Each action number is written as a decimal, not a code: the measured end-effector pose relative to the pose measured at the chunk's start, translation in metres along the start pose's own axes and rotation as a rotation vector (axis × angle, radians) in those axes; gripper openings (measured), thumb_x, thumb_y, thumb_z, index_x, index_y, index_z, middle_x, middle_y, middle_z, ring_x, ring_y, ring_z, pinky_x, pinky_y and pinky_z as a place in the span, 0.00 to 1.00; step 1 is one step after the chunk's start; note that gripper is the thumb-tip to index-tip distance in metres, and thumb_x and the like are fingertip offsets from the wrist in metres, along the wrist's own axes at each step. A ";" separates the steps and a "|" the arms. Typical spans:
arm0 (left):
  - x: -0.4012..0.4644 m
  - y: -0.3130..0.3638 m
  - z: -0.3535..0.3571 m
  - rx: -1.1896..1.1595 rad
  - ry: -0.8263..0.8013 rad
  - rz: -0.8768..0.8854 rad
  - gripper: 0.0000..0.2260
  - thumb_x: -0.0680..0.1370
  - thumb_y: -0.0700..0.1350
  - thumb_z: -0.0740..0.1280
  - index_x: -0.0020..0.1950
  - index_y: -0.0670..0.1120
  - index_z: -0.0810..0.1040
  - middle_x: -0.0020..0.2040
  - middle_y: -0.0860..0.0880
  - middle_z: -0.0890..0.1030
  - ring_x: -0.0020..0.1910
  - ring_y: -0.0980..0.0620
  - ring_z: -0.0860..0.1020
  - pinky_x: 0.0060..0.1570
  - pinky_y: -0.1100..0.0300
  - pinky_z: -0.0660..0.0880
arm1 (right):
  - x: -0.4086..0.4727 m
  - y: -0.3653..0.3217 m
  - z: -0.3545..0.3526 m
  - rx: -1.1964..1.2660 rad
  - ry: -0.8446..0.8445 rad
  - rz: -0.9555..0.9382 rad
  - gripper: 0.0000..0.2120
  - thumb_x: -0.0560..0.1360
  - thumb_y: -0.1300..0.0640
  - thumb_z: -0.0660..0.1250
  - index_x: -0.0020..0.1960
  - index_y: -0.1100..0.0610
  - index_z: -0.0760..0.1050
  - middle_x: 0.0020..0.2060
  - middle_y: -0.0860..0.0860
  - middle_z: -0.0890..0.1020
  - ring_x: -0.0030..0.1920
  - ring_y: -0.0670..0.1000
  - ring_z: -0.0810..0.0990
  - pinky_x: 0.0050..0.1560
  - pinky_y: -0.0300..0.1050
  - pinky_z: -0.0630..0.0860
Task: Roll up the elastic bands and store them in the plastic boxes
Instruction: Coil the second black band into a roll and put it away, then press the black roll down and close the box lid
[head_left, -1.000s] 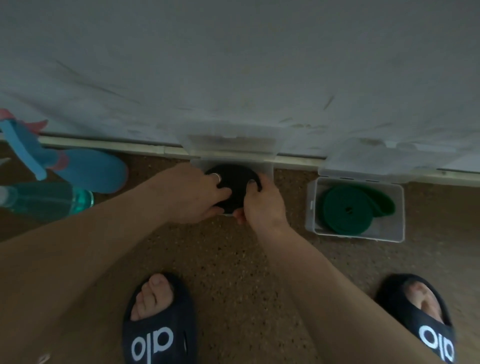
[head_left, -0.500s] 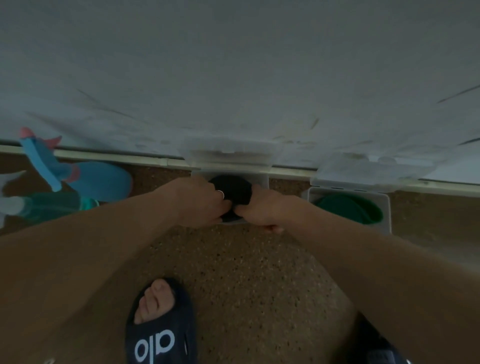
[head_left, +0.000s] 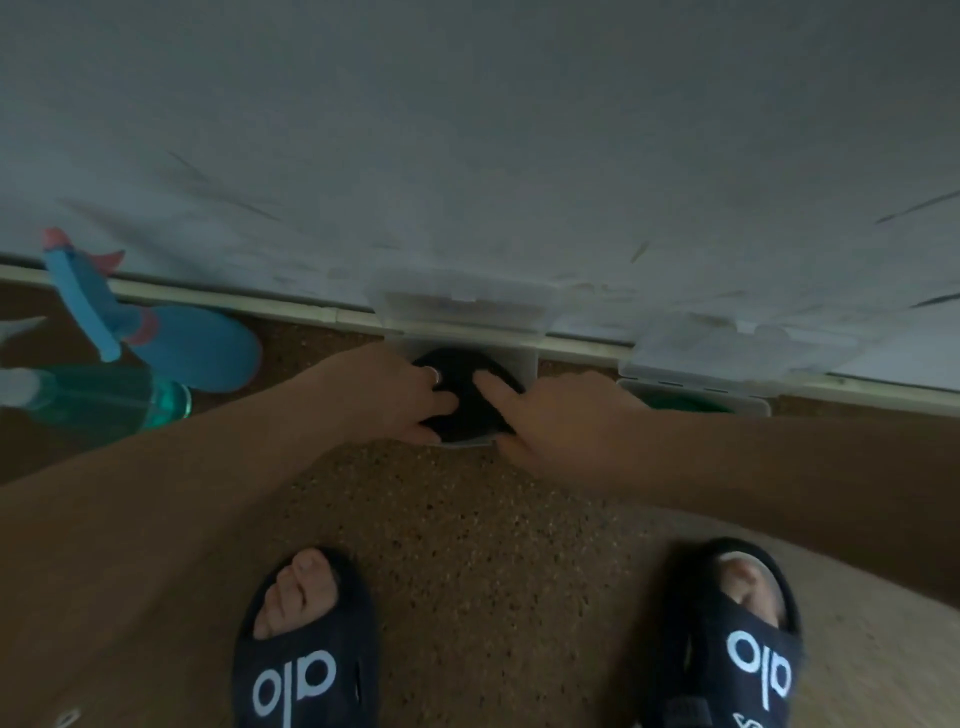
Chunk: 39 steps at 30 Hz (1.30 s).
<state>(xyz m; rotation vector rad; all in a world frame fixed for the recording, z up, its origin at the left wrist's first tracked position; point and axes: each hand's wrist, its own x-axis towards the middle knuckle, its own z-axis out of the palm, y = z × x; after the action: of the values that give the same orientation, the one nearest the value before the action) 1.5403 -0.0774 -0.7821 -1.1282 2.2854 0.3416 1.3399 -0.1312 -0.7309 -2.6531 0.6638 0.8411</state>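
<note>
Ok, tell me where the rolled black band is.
In the head view, the black band sits in the open clear box against the wall, between the left hand and right hand.
</note>
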 end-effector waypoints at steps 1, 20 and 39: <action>-0.002 0.001 0.002 -0.037 0.018 -0.027 0.22 0.85 0.59 0.54 0.76 0.52 0.63 0.66 0.45 0.74 0.52 0.49 0.80 0.48 0.57 0.77 | -0.007 0.004 -0.004 0.046 0.053 -0.022 0.20 0.86 0.46 0.54 0.75 0.53 0.62 0.46 0.50 0.76 0.36 0.50 0.72 0.34 0.47 0.73; -0.036 0.041 0.050 -0.850 0.473 -0.599 0.25 0.70 0.66 0.75 0.54 0.59 0.65 0.49 0.60 0.69 0.46 0.60 0.72 0.36 0.68 0.65 | 0.000 0.020 0.032 0.730 0.898 0.196 0.20 0.75 0.50 0.67 0.66 0.54 0.73 0.56 0.45 0.71 0.53 0.43 0.70 0.50 0.36 0.67; -0.033 0.055 0.045 -1.046 0.788 -0.894 0.47 0.65 0.61 0.81 0.74 0.47 0.59 0.67 0.54 0.61 0.64 0.62 0.62 0.62 0.71 0.64 | -0.001 -0.003 0.053 1.052 0.716 0.498 0.16 0.77 0.47 0.74 0.51 0.52 0.68 0.41 0.49 0.77 0.40 0.47 0.78 0.37 0.43 0.76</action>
<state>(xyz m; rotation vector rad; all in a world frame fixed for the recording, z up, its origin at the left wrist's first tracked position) 1.5296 -0.0017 -0.7996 -3.0740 1.7691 0.8602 1.3161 -0.1077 -0.7720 -1.7299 1.4522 -0.3960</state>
